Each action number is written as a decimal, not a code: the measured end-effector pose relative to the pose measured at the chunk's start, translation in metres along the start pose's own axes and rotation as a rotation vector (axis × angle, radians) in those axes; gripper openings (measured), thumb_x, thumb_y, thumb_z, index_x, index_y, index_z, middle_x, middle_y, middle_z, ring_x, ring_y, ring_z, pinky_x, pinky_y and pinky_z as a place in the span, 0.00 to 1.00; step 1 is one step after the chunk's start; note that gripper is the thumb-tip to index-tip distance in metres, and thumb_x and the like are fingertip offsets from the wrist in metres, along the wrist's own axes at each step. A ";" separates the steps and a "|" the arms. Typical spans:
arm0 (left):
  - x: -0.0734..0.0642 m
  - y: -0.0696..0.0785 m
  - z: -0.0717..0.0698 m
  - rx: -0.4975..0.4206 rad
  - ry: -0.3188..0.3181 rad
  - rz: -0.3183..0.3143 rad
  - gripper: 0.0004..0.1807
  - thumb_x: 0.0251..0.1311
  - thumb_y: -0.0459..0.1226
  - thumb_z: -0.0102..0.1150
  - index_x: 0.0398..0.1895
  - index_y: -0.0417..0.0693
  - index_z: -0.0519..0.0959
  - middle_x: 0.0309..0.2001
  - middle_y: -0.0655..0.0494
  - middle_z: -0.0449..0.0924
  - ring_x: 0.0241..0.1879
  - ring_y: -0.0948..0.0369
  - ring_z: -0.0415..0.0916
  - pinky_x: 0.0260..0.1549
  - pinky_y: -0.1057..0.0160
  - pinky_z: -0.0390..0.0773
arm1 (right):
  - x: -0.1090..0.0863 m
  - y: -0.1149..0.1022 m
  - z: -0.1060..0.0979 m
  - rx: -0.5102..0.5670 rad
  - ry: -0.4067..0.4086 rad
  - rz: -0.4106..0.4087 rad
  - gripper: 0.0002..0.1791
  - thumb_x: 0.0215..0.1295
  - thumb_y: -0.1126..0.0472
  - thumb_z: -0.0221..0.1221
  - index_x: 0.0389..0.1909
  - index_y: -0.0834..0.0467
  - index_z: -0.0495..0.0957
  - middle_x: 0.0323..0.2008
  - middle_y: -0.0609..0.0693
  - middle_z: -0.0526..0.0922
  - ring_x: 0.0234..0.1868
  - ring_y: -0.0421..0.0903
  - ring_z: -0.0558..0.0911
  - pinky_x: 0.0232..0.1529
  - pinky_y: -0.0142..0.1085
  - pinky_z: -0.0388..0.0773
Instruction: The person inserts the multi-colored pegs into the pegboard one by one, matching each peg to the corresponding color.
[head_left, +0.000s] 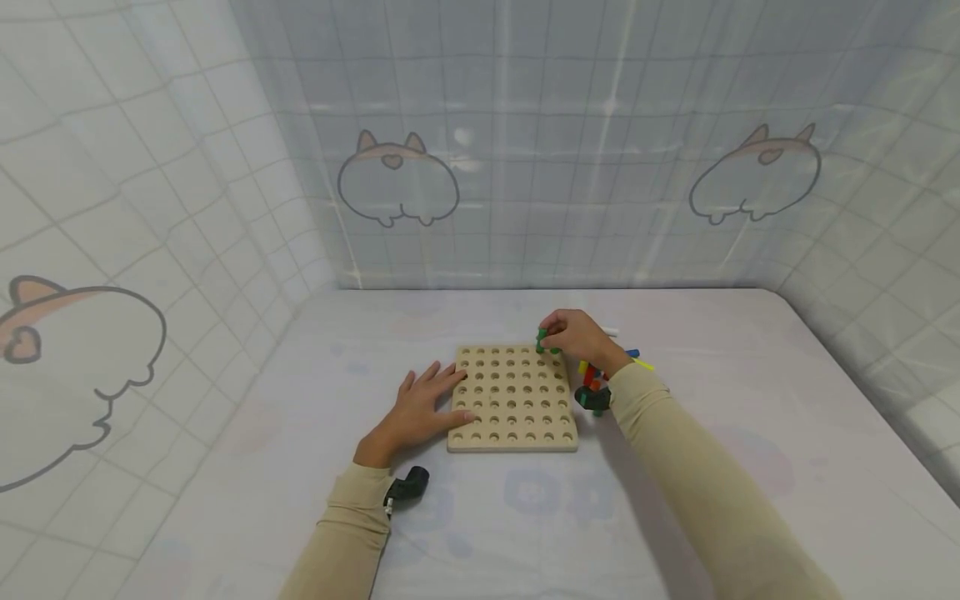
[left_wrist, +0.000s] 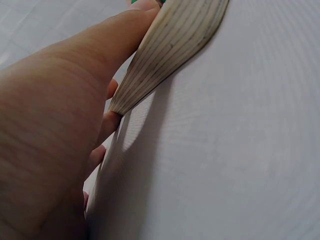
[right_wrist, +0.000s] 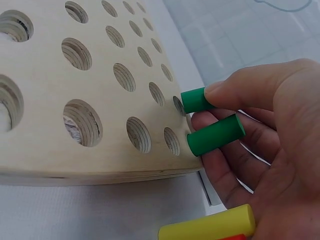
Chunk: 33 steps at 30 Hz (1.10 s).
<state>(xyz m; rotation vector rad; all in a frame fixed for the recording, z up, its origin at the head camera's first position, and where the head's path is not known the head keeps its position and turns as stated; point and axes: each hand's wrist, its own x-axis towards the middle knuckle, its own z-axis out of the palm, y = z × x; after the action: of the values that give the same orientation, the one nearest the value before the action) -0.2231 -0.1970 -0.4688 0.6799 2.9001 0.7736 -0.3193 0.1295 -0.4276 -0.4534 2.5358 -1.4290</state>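
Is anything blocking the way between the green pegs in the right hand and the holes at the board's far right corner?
Nothing visible. The right hand holds two green pegs right at the wooden board corner, and the nearest holes look empty. Other pegs lie off the board.

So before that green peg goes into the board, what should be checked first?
1. Board held steady: ok. The left hand lies flat against the edge of the wooden board.
2. Grip on the pegs: ok. The right hand holds two green pegs at the board's far right corner.
3. Peg lined up with a hole: cannot tell; the upper peg's tip sits near a corner hole, but the alignment is not clear.
4. Holes near that corner free: ok, they look empty.
5. Spare pegs within reach: ok. The coloured pegs lie just right of the board.
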 end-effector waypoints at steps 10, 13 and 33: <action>0.001 0.003 -0.002 0.003 -0.012 -0.014 0.47 0.61 0.65 0.59 0.79 0.54 0.60 0.78 0.53 0.54 0.79 0.51 0.39 0.72 0.40 0.29 | 0.004 0.002 -0.001 -0.011 -0.010 0.007 0.12 0.67 0.64 0.64 0.50 0.61 0.79 0.44 0.55 0.83 0.44 0.52 0.81 0.46 0.43 0.79; 0.002 0.005 -0.003 0.004 -0.012 -0.017 0.47 0.61 0.64 0.59 0.78 0.55 0.60 0.78 0.53 0.54 0.79 0.51 0.39 0.72 0.40 0.29 | 0.004 0.002 -0.001 -0.019 -0.012 0.002 0.12 0.67 0.64 0.63 0.50 0.60 0.79 0.44 0.55 0.82 0.44 0.51 0.80 0.47 0.43 0.79; 0.007 0.009 -0.005 -0.008 -0.007 -0.016 0.46 0.61 0.63 0.61 0.78 0.53 0.62 0.77 0.51 0.56 0.78 0.50 0.40 0.71 0.38 0.30 | 0.007 0.002 -0.005 -0.079 -0.009 -0.016 0.10 0.68 0.64 0.62 0.49 0.59 0.79 0.45 0.54 0.83 0.46 0.51 0.80 0.49 0.44 0.78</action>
<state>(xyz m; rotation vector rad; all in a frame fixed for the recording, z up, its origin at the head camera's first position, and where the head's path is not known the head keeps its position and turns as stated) -0.2267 -0.1898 -0.4598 0.6563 2.8907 0.7783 -0.3278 0.1317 -0.4271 -0.4926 2.5947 -1.3326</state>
